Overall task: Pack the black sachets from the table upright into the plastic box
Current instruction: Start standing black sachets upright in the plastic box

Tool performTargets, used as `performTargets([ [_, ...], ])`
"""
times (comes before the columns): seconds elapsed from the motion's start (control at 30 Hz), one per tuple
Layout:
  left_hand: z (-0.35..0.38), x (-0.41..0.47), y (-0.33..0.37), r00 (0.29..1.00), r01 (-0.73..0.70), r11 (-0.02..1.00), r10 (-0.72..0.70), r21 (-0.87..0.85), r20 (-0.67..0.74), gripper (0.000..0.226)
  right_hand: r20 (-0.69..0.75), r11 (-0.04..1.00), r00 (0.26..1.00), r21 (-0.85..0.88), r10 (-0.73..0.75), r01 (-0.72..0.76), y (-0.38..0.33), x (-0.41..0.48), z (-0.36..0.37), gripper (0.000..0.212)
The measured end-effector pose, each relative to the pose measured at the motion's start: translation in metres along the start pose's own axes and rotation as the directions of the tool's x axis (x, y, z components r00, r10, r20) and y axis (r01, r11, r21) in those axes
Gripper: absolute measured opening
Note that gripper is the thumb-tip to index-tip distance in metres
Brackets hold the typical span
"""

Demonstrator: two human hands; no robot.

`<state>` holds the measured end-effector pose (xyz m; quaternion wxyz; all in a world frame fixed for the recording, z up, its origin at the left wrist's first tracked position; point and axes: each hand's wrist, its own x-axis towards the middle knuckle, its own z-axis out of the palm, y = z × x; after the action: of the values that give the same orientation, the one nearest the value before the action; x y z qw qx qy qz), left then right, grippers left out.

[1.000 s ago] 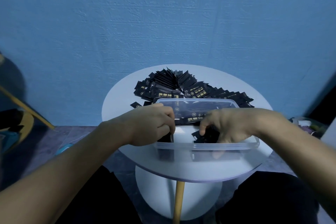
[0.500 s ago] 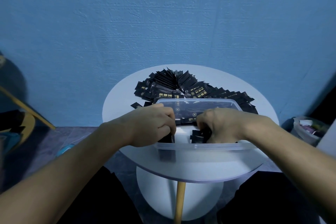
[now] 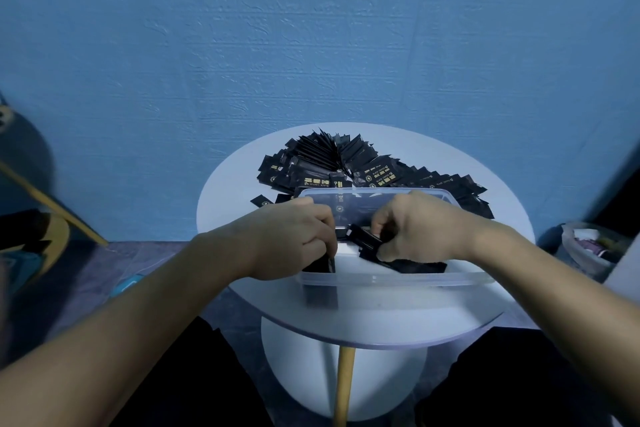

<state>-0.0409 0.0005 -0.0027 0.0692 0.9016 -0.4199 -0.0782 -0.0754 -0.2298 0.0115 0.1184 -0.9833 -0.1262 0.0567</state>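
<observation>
Fingers of the left hand curl round a small upright stack of black foil sachets at the left end of the clear rectangular plastic box. Just right of it, a bare strip of box floor separates that stack from the right hand, which pinches a tilted bundle of black sachets, its upper end leaning left toward the stack. A few more seem to lie flat beneath it. The coming move likely turns on that gap: the bundle must swing upright and slide left against the held stack. Behind the box, a loose heap of black sachets lies on the round white surface.
</observation>
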Motion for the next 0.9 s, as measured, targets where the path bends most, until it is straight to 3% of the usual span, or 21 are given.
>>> performTargets([
  [0.17, -0.001, -0.001, 0.001, 1.000, 0.010, 1.000, -0.010, -0.007, 0.008, 0.048, -0.074, 0.970, 0.988, 0.211, 0.138, -0.120, -0.005, 0.008, 0.000, 0.020],
  [0.43, -0.001, -0.001, 0.001, 1.000, 0.008, 1.000, -0.009, 0.008, 0.012, 0.049, 0.101, 0.790, 0.968, 0.562, 0.229, -0.245, -0.013, 0.016, 0.012, 0.019],
  [0.57, -0.001, -0.001, 0.001, 1.000, 0.003, 1.000, -0.003, 0.006, 0.007, 0.049, 0.115, 0.794, 0.970, 0.559, 0.212, -0.240, -0.012, 0.020, 0.018, 0.018],
  [0.73, -0.001, -0.001, 0.001, 1.000, 0.001, 1.000, -0.001, -0.002, -0.003, 0.049, 0.126, 0.878, 0.968, 0.408, 0.217, -0.250, -0.011, 0.017, 0.023, 0.032],
  [0.9, -0.003, -0.003, 0.003, 1.000, 0.020, 1.000, -0.019, 0.015, -0.004, 0.050, 0.041, 0.903, 0.970, 0.357, 0.241, -0.239, -0.009, 0.016, 0.022, 0.026],
])
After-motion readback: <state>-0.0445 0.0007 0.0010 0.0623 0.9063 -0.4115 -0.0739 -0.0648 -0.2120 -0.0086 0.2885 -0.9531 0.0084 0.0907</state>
